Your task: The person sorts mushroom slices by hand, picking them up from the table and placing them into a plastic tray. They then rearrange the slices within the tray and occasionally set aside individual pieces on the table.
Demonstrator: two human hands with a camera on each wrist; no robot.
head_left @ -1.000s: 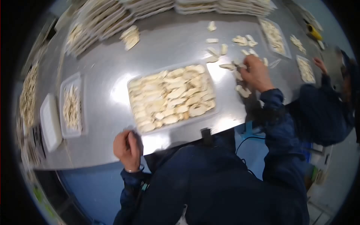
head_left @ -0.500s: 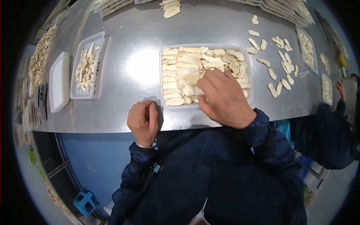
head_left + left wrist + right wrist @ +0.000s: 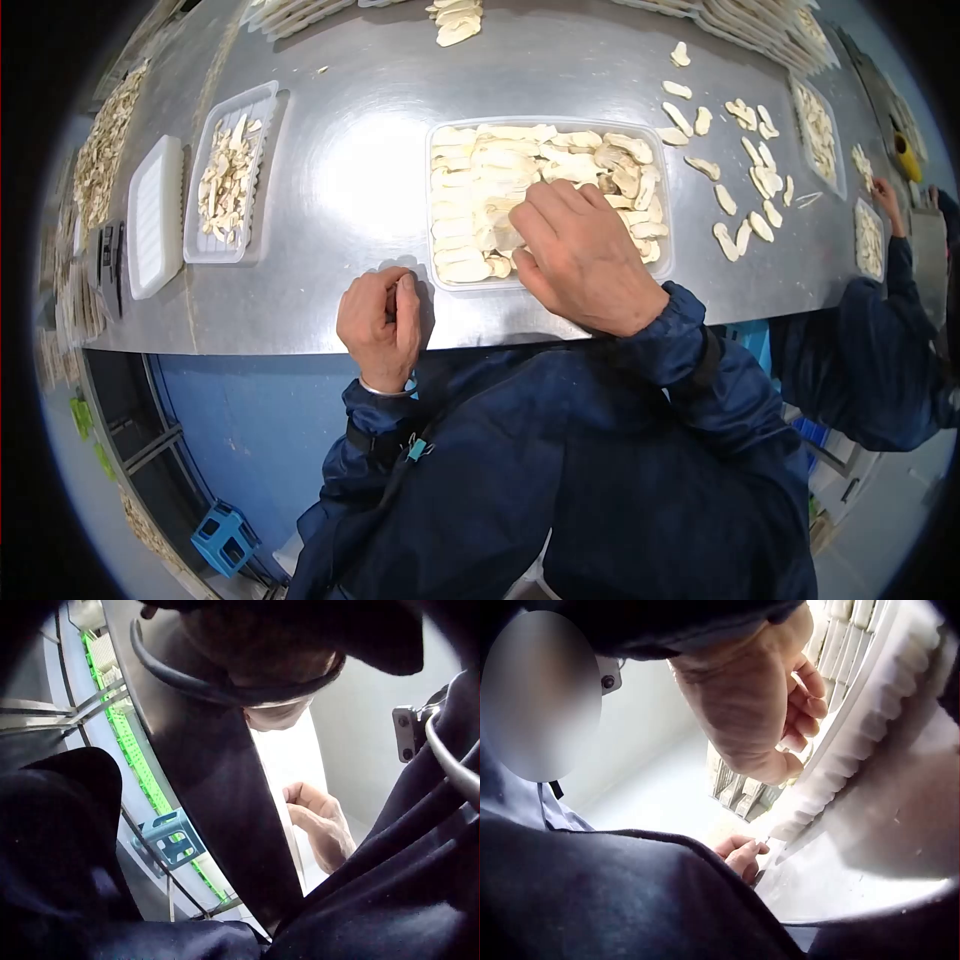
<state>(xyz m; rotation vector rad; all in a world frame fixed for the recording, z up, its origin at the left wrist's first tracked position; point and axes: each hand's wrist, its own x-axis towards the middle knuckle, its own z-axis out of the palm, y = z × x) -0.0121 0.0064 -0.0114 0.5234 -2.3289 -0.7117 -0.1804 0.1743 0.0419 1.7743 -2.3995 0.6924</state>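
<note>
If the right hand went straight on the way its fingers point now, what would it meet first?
Most likely the pale slices in the tray, just beyond the fingertips of the right hand, though the exact depth is unclear.

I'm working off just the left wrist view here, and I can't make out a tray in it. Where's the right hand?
Observer: In the head view, the right hand is over the near side of the large tray.
Operator: Got it. Any slices outside that tray?
Observer: Yes, loose slices lie on the table to its right.
Operator: And off to its left?
Observer: A smaller tray holding pale pieces.
</note>
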